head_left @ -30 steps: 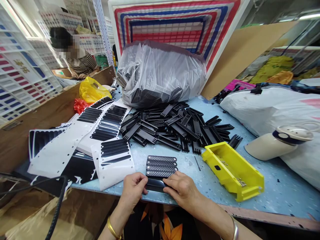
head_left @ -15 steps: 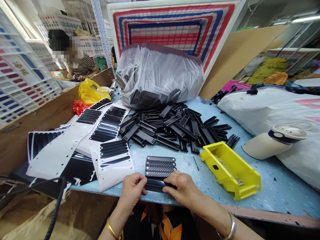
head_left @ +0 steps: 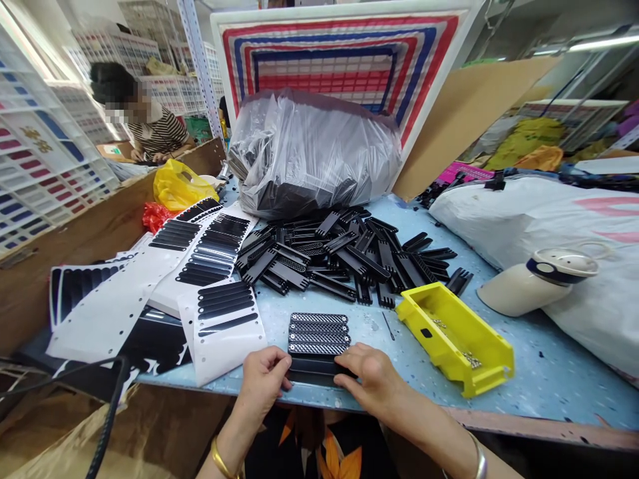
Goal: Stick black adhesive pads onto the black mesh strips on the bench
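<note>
Both ends of the smooth black strip [head_left: 313,368] are held: the left hand [head_left: 260,376] pinches one, finger and thumb closed, and the right hand [head_left: 373,376] has the other between slightly parted fingers, likely keeping it straight. It sits by the worktop's [head_left: 368,330] front edge, beside bumpy bars [head_left: 318,337].

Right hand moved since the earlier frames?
Yes, the right hand has shifted rightward, closer to the yellow bin.

crate [head_left: 52,163]: gold characters [head_left: 38,142] are showing, too blurred to read | sack [head_left: 524,216]: pink marks [head_left: 602,205] are showing, unreadable | other text: none readable
</note>
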`<state>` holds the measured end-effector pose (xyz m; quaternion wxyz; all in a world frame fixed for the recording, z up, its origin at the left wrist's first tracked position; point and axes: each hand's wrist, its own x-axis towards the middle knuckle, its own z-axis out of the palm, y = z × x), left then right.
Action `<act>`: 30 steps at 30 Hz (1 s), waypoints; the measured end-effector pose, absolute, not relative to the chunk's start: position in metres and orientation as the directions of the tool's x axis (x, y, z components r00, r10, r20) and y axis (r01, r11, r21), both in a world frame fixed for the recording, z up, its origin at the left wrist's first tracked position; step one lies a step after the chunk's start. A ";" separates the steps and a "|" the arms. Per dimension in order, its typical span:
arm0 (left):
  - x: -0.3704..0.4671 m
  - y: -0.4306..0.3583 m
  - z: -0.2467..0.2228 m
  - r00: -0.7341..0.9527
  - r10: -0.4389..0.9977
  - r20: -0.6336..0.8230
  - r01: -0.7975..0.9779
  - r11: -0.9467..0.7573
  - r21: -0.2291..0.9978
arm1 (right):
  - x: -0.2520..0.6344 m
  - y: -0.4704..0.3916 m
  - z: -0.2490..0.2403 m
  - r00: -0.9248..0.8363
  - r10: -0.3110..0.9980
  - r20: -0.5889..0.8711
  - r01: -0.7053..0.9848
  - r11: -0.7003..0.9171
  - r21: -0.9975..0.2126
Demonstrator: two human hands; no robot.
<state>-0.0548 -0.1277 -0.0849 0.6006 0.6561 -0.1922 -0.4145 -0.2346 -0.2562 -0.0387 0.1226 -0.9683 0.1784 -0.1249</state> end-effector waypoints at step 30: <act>-0.092 -0.145 -0.057 0.121 -0.987 0.107 -0.846 -0.046 0.531 | -0.258 -0.253 -0.057 0.691 -0.722 0.016 -0.529 -0.522 -0.669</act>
